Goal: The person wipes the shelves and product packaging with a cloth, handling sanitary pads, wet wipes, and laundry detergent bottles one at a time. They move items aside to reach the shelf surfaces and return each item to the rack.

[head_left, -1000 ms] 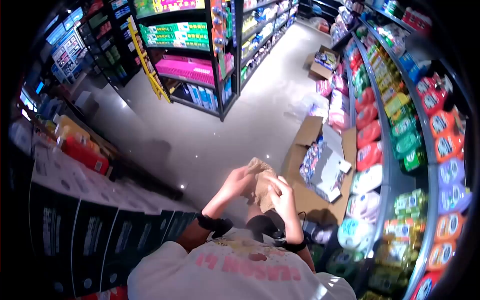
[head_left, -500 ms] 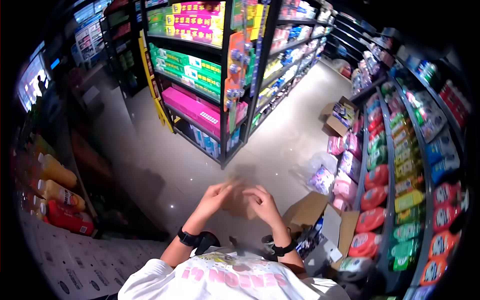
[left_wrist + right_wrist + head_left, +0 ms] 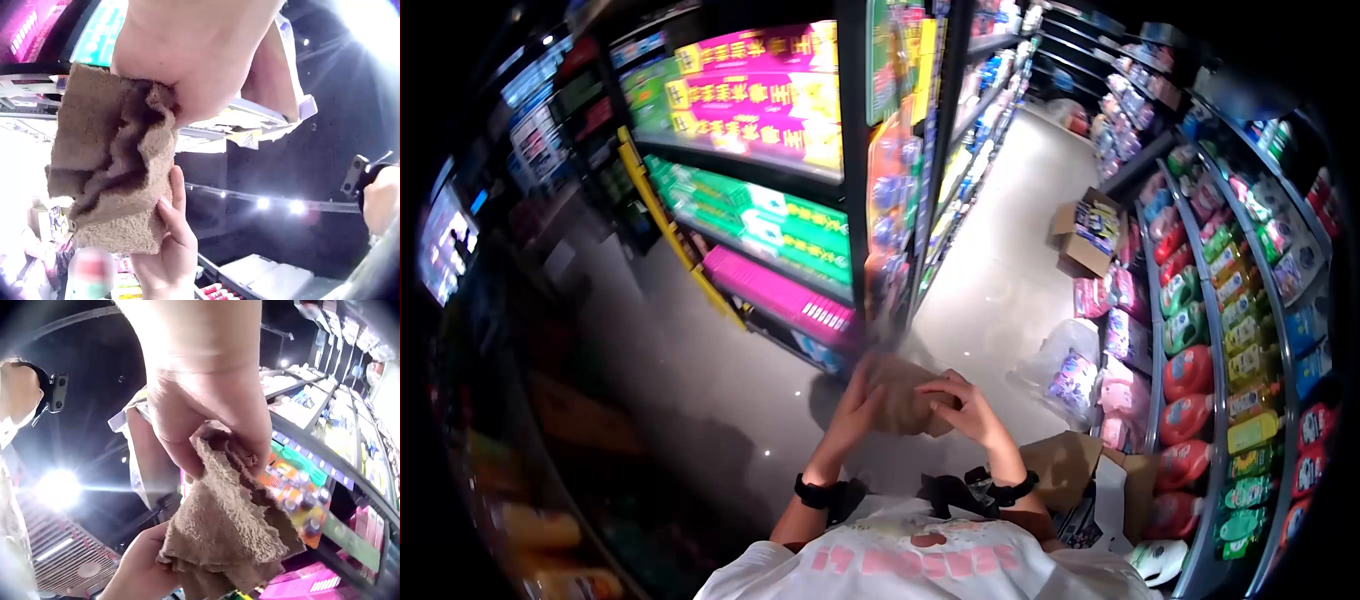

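A brown terry cloth (image 3: 903,398) is held between both hands in front of the white shirt. The left hand (image 3: 852,412) grips its left side, and the right hand (image 3: 972,408) pinches the opposite edge. In the left wrist view the cloth (image 3: 103,206) hangs in deep wavy folds, with the right thumb lying on its lower part. From the right wrist, the fingers of the right hand (image 3: 209,406) pinch a gathered top of the cloth (image 3: 215,528). Lower down there, the left hand (image 3: 140,565) holds its edge.
A black shelf rack stands ahead with pink-and-yellow boxes (image 3: 760,95), green boxes (image 3: 750,215) and a magenta box (image 3: 780,292). Detergent bottles (image 3: 1183,420) line shelves on the right. Open cartons (image 3: 1090,232) and a plastic bag (image 3: 1055,370) lie on the aisle floor (image 3: 990,210).
The head view has tilted up and come nearer the rack, which looks larger. The cloth stays in both hands, blurred by motion half a second ago and held broader between them now.
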The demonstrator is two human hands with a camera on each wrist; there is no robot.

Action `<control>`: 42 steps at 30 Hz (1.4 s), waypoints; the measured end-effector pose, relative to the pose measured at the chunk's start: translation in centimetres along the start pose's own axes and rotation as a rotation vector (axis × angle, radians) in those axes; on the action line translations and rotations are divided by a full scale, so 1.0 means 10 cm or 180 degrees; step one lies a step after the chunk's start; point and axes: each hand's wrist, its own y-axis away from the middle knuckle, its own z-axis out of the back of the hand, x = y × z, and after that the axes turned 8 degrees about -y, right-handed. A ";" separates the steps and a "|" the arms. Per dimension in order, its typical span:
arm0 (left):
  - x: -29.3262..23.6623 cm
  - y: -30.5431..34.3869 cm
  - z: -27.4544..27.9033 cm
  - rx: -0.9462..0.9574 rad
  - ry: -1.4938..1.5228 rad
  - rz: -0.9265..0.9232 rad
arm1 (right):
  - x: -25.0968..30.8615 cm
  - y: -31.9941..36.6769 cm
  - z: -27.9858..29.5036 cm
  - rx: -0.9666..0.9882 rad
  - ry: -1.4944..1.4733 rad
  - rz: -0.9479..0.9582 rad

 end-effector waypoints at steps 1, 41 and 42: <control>0.07 -0.16 -0.06 0.0020 -0.0014 -0.0012 | -0.06 -0.10 0.12 -0.0138 0.0025 0.0141; 0.16 -5.30 -1.21 -0.3014 -0.5303 -0.1064 | -0.92 -5.16 3.05 0.0254 0.0474 0.3060; 0.22 -5.25 -1.23 -0.3006 -0.5327 -0.1009 | -1.05 -5.13 3.05 0.0365 0.0443 0.2952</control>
